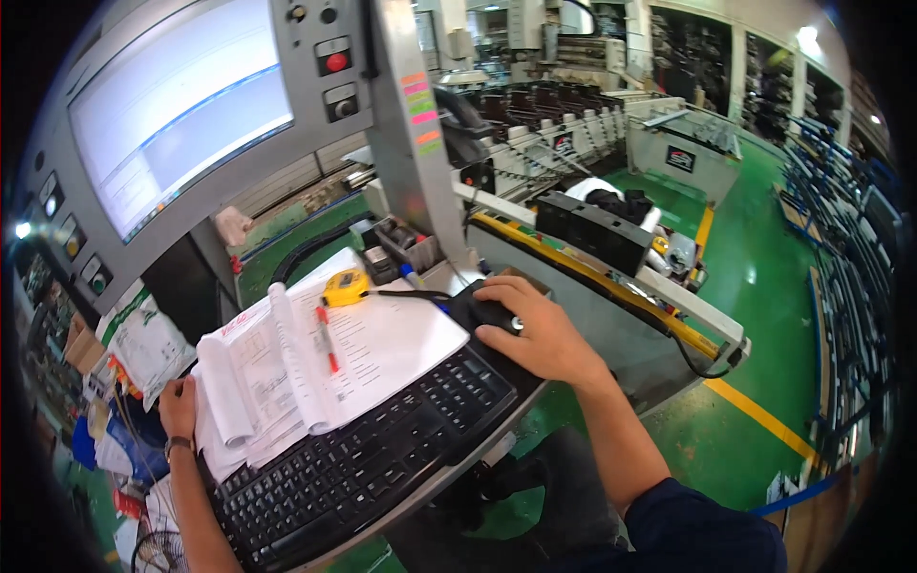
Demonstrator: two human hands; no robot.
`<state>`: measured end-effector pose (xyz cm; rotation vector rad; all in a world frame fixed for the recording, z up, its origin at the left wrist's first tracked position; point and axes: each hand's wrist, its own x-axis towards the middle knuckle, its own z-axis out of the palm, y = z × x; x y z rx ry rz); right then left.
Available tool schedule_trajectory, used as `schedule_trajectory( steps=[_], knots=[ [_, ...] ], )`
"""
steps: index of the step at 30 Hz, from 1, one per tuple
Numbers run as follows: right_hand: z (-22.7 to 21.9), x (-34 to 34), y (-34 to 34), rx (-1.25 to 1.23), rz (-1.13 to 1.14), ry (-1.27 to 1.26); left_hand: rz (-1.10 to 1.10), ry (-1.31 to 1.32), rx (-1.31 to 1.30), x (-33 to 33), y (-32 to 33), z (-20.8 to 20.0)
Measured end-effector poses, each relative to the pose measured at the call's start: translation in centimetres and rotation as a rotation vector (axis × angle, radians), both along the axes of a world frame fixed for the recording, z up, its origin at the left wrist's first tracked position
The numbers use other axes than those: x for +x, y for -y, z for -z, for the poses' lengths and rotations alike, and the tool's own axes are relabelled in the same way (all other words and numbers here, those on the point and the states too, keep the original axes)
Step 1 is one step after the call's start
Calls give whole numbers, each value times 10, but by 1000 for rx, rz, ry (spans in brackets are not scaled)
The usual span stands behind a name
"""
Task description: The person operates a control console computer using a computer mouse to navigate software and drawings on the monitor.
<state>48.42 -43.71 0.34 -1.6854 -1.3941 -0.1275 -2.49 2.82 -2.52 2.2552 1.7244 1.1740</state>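
Observation:
My right hand [544,329] lies over a black computer mouse [497,316] at the right end of the desk, its fingers curved round it. My left hand [178,408], with a dark watch on the wrist, rests at the left edge of the papers [401,334]. Its fingers are mostly hidden. Between my arms stretches a black keyboard [363,468], partly under the sheets. On the papers lie a yellow tape measure [345,286] and a red and white marker pen [327,341]. Two sheets curl up at their edges.
A grey control panel with a lit screen [181,105] and a red button [335,62] stands at the upper left. Behind the desk is a machine with a yellow rail [611,279]. Long dark profiles [845,296] are stacked at the right. A white bag [145,346] sits at the left.

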Motion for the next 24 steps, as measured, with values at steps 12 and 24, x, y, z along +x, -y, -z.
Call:
schedule_trajectory(
  steps=[12,24],
  knots=[
    [-8,-6,-4,-21,-43,-33,-92,-43,-131,27,43,-23],
    [6,6,-9,-40,-93,-92,-104,-1,-140,35,57,-32]
  ],
)
